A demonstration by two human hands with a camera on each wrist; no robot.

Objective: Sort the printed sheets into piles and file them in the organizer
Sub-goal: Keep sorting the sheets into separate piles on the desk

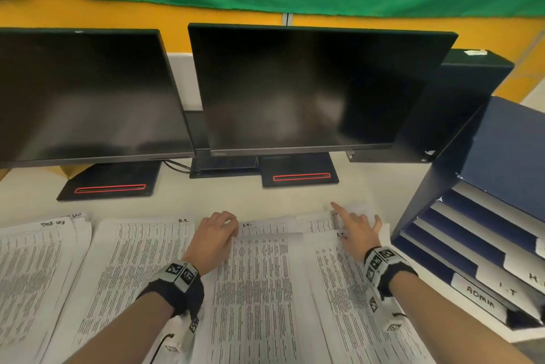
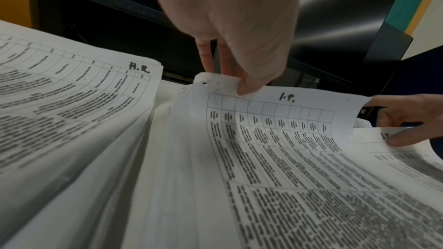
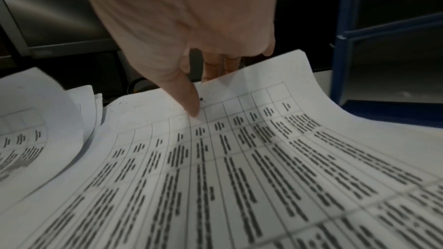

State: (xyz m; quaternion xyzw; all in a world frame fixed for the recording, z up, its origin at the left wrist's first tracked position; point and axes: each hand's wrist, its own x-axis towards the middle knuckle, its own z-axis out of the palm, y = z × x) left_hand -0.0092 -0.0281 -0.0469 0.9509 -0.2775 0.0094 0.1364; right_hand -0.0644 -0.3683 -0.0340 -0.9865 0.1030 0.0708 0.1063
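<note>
Two black flat-panel monitors stand on the pale bench (image 1: 230, 198), the left monitor (image 1: 85, 95) and the right monitor (image 1: 309, 89), both dark, each on a black base with a red stripe. Behind them run an orange wall band and a green cloth.

Several piles of white printed sheets cover the near bench. The exact pile count cannot be told where they overlap. Handwritten marks read "H.R." on the pile left of centre (image 1: 141, 260) and "I.T." on the centre sheet (image 1: 259, 275). The far-left pile (image 1: 32, 269) carries a mark too blurred to read.

The left hand (image 1: 216, 231) pinches the top left corner of the "I.T." sheet between thumb and fingers. The right hand (image 1: 355, 231) pinches the top edge of the right-hand sheet (image 1: 345, 290), thumb on top, index finger extended.

One dark blue tiered paper organizer (image 1: 483, 163) stands at the right, just beside the sheets. Its white tabs read "ADMIN", "I.T" and "H.".
</note>
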